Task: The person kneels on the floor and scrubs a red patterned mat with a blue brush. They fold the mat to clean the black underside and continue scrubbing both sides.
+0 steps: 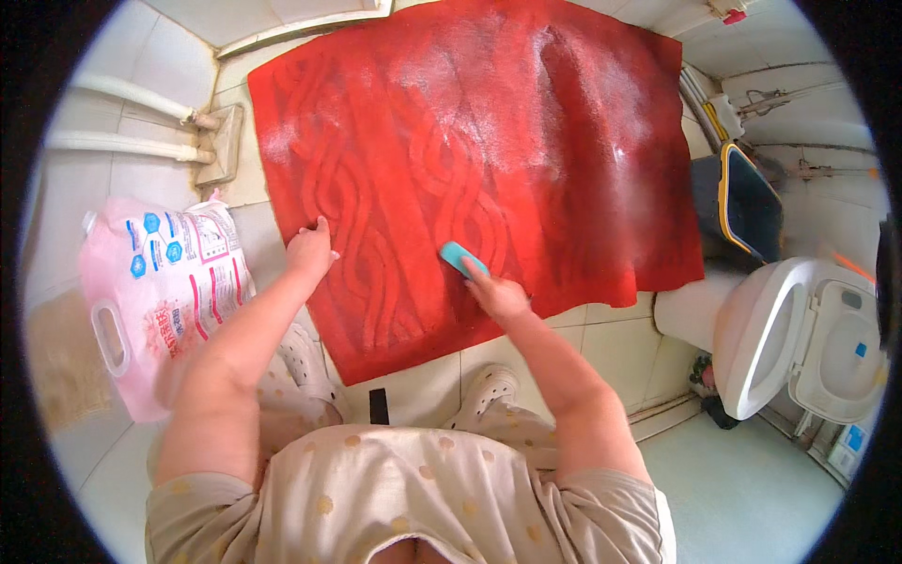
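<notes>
A large red mat [395, 188] with a braided relief pattern lies spread on the floor in front of me, wet and shiny toward its far and right parts. My right hand [498, 293] grips a teal scrub brush [464, 258], pressed to the mat near its middle; bristles are hidden beneath it. At the mat's left edge rests my left hand [312, 250], fingers apart and holding nothing, the fingertips touching the red surface.
A big pink detergent jug [141, 310] stands at my left, below white pipes [132, 141]. On the right are a dark bucket [752, 211] with a yellow-trimmed rim and a white toilet [752, 338] with its lid up. My beige clogs [489, 390] stand by the mat's near edge.
</notes>
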A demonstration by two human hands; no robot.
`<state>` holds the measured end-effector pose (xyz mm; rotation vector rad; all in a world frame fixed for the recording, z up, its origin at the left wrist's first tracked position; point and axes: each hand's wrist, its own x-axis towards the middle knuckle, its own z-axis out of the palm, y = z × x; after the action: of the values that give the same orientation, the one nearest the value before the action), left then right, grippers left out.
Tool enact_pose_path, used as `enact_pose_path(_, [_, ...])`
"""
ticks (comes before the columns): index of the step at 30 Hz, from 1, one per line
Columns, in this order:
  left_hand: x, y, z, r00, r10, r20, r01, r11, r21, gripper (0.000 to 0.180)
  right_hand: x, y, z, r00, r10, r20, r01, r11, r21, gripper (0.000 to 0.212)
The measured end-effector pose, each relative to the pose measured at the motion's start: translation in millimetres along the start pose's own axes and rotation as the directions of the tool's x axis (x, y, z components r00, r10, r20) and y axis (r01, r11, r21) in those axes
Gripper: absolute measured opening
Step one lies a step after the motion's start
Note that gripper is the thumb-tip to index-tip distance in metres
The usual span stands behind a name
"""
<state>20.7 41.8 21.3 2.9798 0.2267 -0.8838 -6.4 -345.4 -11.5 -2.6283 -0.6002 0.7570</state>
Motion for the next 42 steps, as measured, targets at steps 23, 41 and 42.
enact_pose_path(23, [2, 4, -1, 0.998, -0.058, -0.001, 0.058, 0.998, -0.032, 0.077, 16, -139, 41, 0.718, -0.432, 0.546, 0.529, 0.848, -0.025, 0.052])
enact_pose_path(41, [5, 0, 1, 0.999, -0.052, 0.012, 0.052, 0.999, -0.016, 0.071, 60, -159, 10, 0.722, -0.405, 0.562, 0.541, 0.836, -0.092, 0.046])
enact_pose_path(42, [4, 1, -4, 0.998, -0.052, 0.037, 0.054, 0.997, -0.050, 0.068, 74, -168, 15, 0.773, -0.385, 0.503, 0.500, 0.859, -0.111, 0.045])
